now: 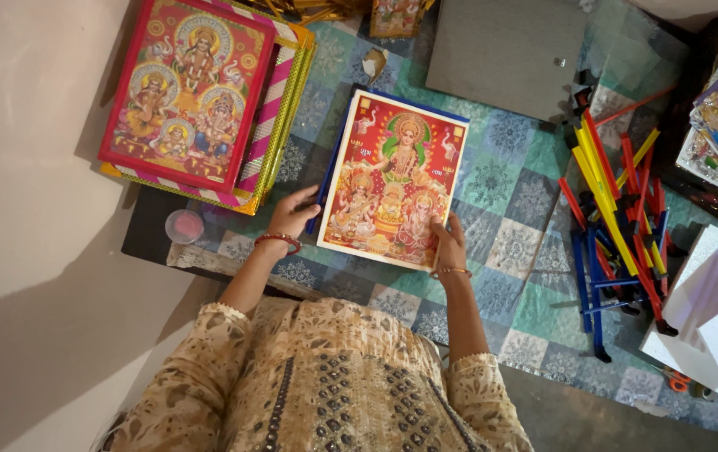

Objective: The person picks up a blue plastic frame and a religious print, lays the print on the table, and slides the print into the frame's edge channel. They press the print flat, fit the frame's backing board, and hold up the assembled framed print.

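Lying flat, long axis running away from the person, the picture print point(394, 180) is clamped at its near corners by left hand point(294, 212) and right hand point(448, 243) fingers.

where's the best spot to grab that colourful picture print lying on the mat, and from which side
Probably by its two long side edges near the lower corners, coming in from the near end. The print lies flat on a blue frame on the patterned mat, so only its edges offer a hold. The left hand and right hand already rest at those edges.
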`<state>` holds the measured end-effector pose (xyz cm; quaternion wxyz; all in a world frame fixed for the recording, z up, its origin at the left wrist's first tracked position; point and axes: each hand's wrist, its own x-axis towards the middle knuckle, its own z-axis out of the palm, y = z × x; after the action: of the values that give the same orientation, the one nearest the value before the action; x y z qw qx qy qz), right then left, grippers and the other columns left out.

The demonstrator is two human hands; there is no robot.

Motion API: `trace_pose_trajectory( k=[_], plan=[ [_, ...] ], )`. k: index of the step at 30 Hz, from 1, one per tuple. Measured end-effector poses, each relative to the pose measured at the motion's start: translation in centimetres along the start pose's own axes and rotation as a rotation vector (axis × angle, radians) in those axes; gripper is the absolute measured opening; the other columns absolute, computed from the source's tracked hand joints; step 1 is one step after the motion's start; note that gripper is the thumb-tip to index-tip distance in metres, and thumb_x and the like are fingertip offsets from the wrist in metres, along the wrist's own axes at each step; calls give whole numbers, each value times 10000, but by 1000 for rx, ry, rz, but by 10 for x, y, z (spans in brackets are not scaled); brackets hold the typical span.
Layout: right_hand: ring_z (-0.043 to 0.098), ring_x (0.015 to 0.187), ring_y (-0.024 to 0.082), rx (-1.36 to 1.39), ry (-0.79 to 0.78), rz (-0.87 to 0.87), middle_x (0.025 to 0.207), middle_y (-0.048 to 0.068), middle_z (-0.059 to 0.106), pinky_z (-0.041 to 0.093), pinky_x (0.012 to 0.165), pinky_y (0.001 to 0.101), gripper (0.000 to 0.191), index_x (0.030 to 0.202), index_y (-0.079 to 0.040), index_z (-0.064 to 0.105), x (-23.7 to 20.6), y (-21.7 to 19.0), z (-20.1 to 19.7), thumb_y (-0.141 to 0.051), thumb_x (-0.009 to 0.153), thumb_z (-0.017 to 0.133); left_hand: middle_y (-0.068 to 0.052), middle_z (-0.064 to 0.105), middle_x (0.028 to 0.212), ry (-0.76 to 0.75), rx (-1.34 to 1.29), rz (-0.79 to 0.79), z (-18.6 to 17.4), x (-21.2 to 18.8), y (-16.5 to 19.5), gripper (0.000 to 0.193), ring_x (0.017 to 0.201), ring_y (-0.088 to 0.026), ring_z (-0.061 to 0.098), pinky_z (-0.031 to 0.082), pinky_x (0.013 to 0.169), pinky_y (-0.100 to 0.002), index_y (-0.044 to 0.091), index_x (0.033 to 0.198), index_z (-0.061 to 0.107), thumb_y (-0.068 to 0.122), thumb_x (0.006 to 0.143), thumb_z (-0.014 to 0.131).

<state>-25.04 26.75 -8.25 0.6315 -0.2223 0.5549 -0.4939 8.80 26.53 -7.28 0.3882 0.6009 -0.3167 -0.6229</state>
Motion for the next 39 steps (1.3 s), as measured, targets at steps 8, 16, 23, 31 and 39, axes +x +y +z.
trace_pose_trajectory(
  k=[8, 16, 23, 31, 39],
  plan=[
    [608, 664, 89, -62, 20, 10, 875, 28, 664, 520, 565, 272, 223, 1223, -70, 582, -5, 2, -2, -87, 1002, 607, -77, 708, 1225, -5, -29, 83, 0, 10, -14, 501, 1071, -130, 656, 532, 909, -261, 41, 1419, 603, 24, 925, 687],
    [623, 704, 92, -61, 14, -7, 924, 33, 670, 544, 603, 279, 235, 1237, -60, 579, -7, 4, -10, -81, 1005, 608, -93, 722, 1206, -8, -2, 136, 2, 10, -15, 507, 1041, -133, 661, 532, 906, -261, 51, 1427, 599, 31, 929, 694],
    [694, 804, 124, -6, 21, 29, 1020, 65, 706, 596, 671, 298, 278, 1267, -60, 552, -8, 1, -6, -97, 994, 589, -86, 720, 1236, -1, 88, 125, 2, 8, -12, 521, 1041, -132, 665, 541, 885, -264, 74, 1426, 608, 33, 916, 706],
    [692, 850, 130, -60, 3, -15, 1059, 83, 708, 587, 720, 299, 308, 1319, -46, 554, -7, -2, -6, -111, 1021, 597, -82, 724, 1241, -10, 177, 73, 5, 2, -7, 531, 950, -125, 688, 569, 834, -283, 121, 1441, 595, 58, 924, 696],
    [697, 886, 134, -6, -9, -33, 1093, 86, 699, 598, 743, 298, 334, 1346, -38, 545, -3, 2, -6, -104, 1022, 595, -90, 729, 1187, -27, 161, 168, 2, 4, -18, 532, 965, -117, 680, 561, 841, -285, 94, 1452, 589, 44, 932, 693]
  ],
)
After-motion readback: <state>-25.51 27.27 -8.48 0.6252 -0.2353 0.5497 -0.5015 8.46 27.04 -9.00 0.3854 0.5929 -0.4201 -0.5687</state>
